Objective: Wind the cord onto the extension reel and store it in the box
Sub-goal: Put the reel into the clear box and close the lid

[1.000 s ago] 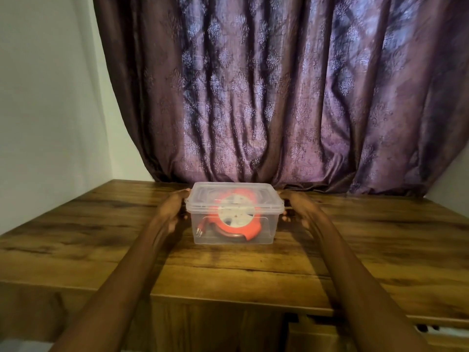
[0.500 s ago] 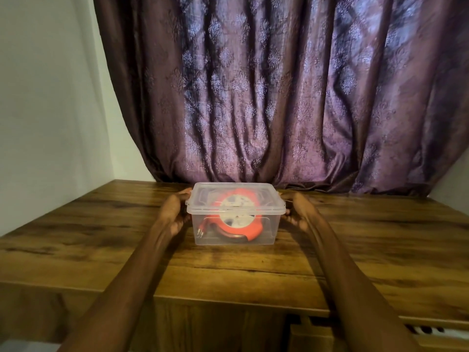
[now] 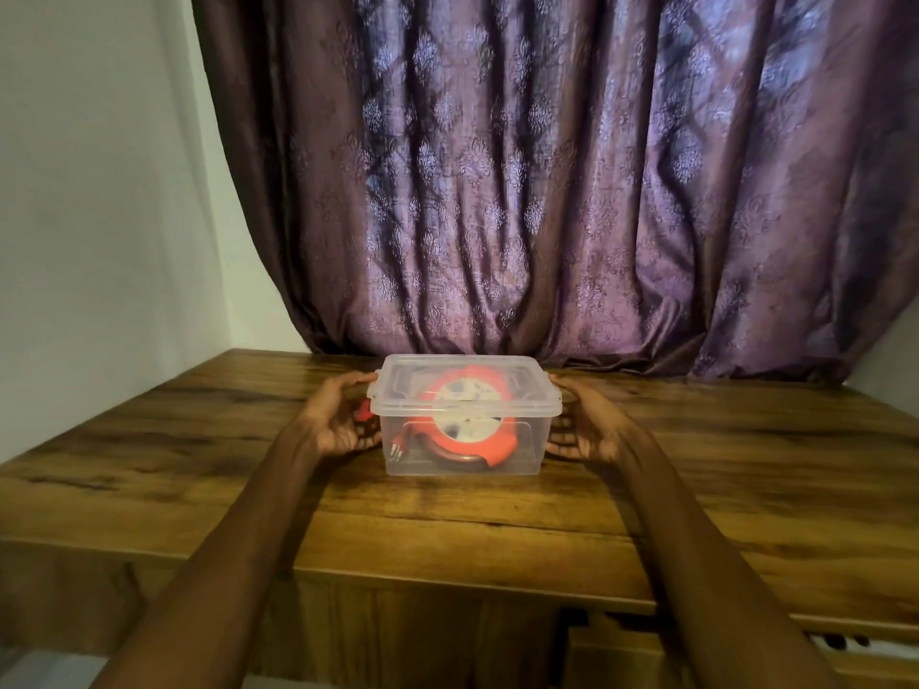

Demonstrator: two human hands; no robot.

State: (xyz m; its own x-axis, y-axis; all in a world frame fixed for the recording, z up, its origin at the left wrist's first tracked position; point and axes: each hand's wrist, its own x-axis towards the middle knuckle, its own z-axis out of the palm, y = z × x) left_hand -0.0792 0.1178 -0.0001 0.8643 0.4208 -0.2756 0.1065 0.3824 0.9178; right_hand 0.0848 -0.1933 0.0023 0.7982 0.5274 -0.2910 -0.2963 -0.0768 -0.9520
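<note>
A clear plastic box [image 3: 522, 455] with its lid [image 3: 398, 380] on stands on the wooden table [image 3: 746, 489]. Inside lies the orange extension reel [image 3: 500, 447] with a white face, a dark handle and the cord wound on it. The plug [image 3: 398, 452] rests at the box's left inside wall. My left hand [image 3: 333, 425] holds the box's left end, thumb at the lid's rim and curled fingertips at the wall. My right hand [image 3: 592, 425] holds the right end the same way. A small red part [image 3: 365, 412] shows by my left fingers.
A purple patterned curtain [image 3: 547, 191] hangs right behind the table's far edge. A pale wall [image 3: 99, 191] closes the left side. The table's front edge [image 3: 447, 574] runs below my forearms, with wooden panels beneath it.
Both hands have slid a little back toward me along the box's ends, from flat on the sides to cupping them. The box has stayed in place.
</note>
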